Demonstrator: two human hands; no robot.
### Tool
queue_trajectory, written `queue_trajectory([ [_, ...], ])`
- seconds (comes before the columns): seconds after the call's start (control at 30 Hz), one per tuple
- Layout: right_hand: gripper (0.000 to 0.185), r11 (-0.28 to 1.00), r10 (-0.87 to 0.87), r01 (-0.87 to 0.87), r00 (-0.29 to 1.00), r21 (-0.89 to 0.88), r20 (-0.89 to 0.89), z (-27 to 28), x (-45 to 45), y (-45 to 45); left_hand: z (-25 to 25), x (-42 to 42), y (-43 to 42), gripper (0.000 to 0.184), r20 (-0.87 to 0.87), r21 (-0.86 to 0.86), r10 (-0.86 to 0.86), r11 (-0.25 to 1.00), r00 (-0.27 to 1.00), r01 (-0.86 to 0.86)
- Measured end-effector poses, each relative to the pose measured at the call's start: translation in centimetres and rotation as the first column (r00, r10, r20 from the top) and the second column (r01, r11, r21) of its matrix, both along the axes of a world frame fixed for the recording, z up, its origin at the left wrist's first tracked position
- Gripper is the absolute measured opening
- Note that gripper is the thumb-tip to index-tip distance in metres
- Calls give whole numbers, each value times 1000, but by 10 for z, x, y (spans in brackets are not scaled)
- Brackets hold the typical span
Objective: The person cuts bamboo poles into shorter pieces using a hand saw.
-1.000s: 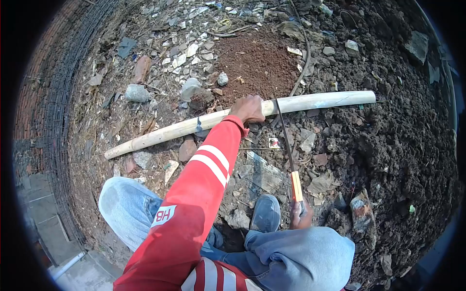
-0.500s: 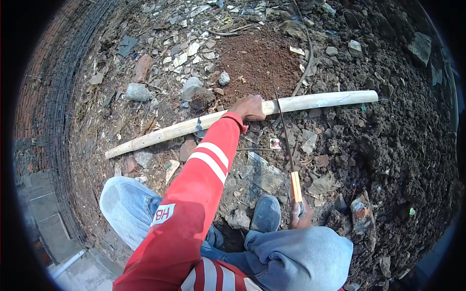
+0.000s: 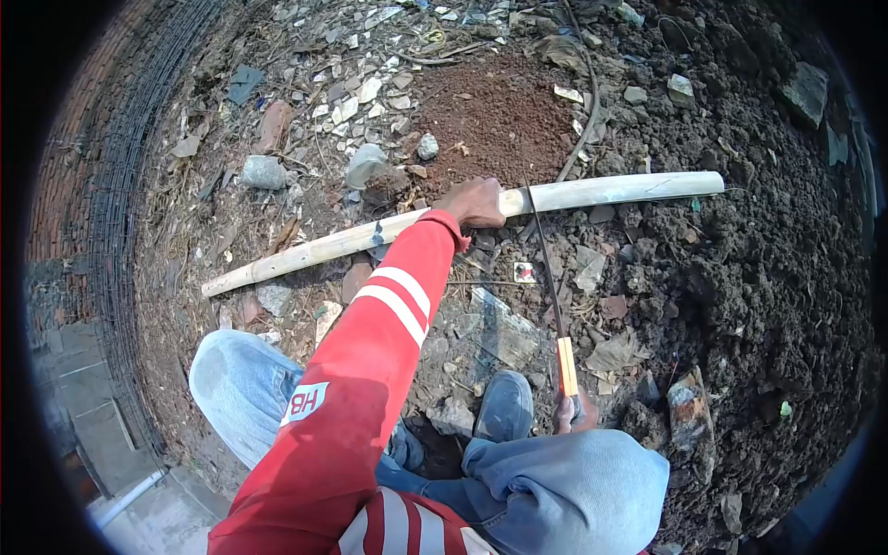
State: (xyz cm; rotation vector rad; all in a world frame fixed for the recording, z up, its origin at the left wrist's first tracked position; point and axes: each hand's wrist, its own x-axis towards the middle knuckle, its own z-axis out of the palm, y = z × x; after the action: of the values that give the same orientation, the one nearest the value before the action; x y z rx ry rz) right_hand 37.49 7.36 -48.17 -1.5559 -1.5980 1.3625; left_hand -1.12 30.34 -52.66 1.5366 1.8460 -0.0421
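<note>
A long pale pole [image 3: 610,191], which looks like bamboo, lies slantwise across the rubble in front of me. My left hand [image 3: 475,203], at the end of a red sleeve, is closed round its middle. Just right of that hand, the thin dark blade of a handsaw [image 3: 548,268] crosses the pole, its tip near the far edge. Low by my knee, my right hand [image 3: 575,413] is wrapped round the saw's yellow-orange handle; the knee hides part of that hand. How deep the blade sits in the pole, I cannot tell.
Broken tile and stones [image 3: 347,109] cover the ground beyond the pole. Reddish soil [image 3: 490,111] lies behind it, with a dark hose [image 3: 592,111] alongside. Dark clods [image 3: 768,277] spread on the right; a brick wall [image 3: 74,185] rises at left. My shoe [image 3: 505,407] is close below.
The saw has been pulled back toward me, so less of its tip shows past the pole. My left hand and the pole have hardly moved.
</note>
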Motion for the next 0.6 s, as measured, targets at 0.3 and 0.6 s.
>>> queue_trajectory([
  [0.3,33,973,106,-89,992,213,-72,-37,-168,180,6,0,-4,42,-39,26,-9,1000,999,10],
  [0.6,28,988,142,-141,990,56,-15,5,-127,138,11,21,-31,38,-208,324,169,941,964,-95],
])
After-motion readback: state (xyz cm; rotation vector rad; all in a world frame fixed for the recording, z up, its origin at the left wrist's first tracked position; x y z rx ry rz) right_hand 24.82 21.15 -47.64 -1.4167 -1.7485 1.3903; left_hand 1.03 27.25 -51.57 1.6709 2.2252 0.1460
